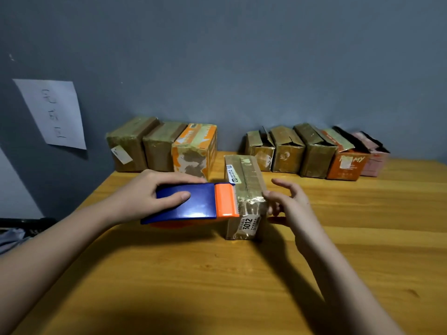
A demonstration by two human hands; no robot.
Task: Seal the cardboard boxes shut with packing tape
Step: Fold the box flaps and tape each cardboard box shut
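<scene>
A small brown cardboard box point(244, 180) with a "3012" label stands in the middle of the wooden table point(217, 274). My left hand point(150, 194) grips a blue and orange tape dispenser point(193, 201), whose orange toothed end rests against the box's near left top edge. Shiny tape lies across the box's near end. My right hand point(290, 204) is at the box's right side, thumb and fingertips touching the taped corner, the other fingers spread.
Against the grey wall stand three taped boxes point(164, 146) at the left and a row of several boxes point(314, 151) with loose flaps at the right. A paper sheet point(53, 112) hangs on the wall at the left.
</scene>
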